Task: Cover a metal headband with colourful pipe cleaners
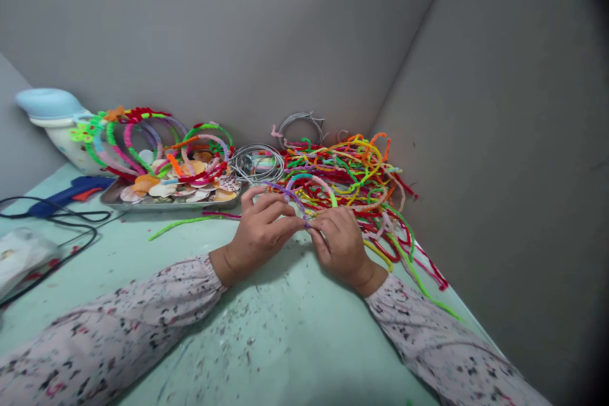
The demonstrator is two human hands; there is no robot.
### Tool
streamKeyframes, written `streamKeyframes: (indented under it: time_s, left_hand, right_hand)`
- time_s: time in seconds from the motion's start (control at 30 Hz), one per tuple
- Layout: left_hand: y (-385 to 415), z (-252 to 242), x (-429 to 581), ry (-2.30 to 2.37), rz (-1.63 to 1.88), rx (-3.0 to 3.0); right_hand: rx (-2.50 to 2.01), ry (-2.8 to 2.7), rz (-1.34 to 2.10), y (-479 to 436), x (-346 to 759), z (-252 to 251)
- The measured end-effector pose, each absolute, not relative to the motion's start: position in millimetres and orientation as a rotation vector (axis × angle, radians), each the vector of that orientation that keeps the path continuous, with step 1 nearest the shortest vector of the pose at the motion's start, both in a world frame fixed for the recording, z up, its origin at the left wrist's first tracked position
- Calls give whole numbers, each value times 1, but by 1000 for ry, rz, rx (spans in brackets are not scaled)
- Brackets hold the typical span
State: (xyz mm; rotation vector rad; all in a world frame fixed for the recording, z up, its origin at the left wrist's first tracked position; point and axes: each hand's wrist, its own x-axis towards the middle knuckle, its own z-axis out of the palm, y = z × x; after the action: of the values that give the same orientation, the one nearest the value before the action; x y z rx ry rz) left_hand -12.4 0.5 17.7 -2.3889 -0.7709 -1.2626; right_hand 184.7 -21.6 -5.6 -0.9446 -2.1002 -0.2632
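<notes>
Left hand (261, 223), centre: fingers curled, fingertips pinching purple fuzzy stem (299, 202) | Right hand (343, 242), just right of centre: fingers folded, thumb and forefinger pinching the same stem | Stem: frame centre, between the hands | Tangled fuzzy stems (352, 168): right of centre, behind right hand | Metal tray (174, 207) with shells (163, 190): left of centre
</notes>
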Motion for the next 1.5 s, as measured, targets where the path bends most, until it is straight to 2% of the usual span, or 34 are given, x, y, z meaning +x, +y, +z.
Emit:
streamKeyframes:
  time_s: [1.5]
  left_hand:
    - [-1,19,-10,-847,-1091,-2406]
  right_hand:
    - [-1006,-2114,-357,-22,184,-6]
